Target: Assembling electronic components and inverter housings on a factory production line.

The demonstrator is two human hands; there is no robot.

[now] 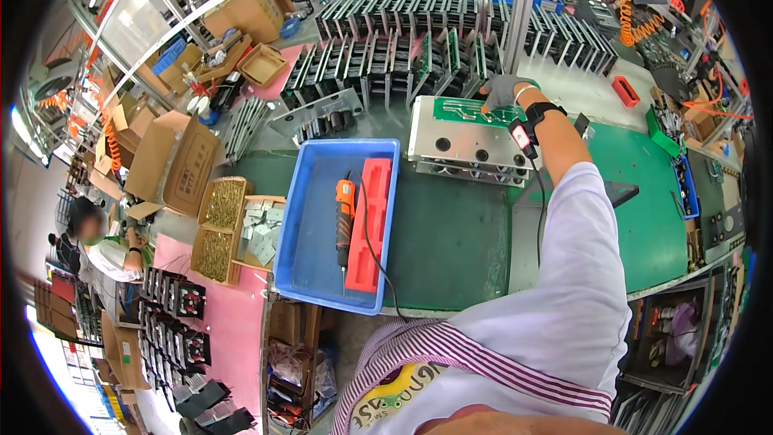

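A green circuit board (459, 110) lies along the top of a silver metal housing (463, 143) with round holes, standing on the bench ahead of me. My right hand (509, 90), in a grey glove with bare fingertips, is bent over the far edge of the board. Its fingers look closed on that edge, though they are partly hidden. A black strap with a small lit device (522, 138) sits on my right wrist, a cable hanging from it. My left hand does not show. Nearer me, a blue tray (310, 217) holds an orange electric screwdriver (344, 217) and a red slotted holder (369, 225).
Behind the housing stand rows of upright board assemblies (386, 64). Left of the tray are a box of small brass-coloured parts (219, 205), a box of metal plates (262, 229) and a cardboard carton (181, 165). Another person (113, 254) works at far left. A metal post (519, 16) rises behind.
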